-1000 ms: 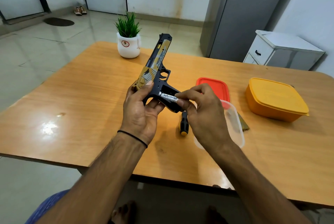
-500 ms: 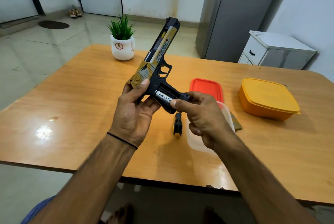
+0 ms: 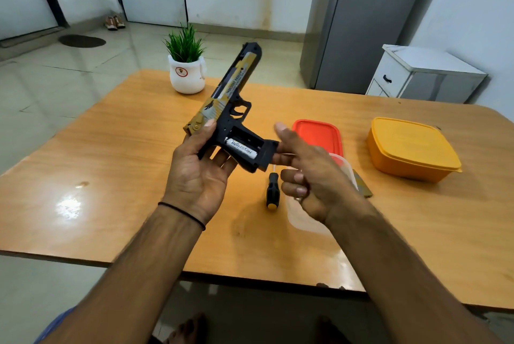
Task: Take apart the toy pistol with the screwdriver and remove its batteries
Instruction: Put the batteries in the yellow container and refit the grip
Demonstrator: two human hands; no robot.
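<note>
Holding the toy pistol above the tabletop, muzzle up and away, grip slanting down toward your right.
Your left hand grips its rear; the open grip shows one battery lying along it. Your right hand, loosely spread and holding nothing visible, sits at the butt, likely the nearer hand for the pull. The screwdriver lies below.

pistol 1 | battery 1 | screwdriver 1 | plant 1 | hands 2
</note>
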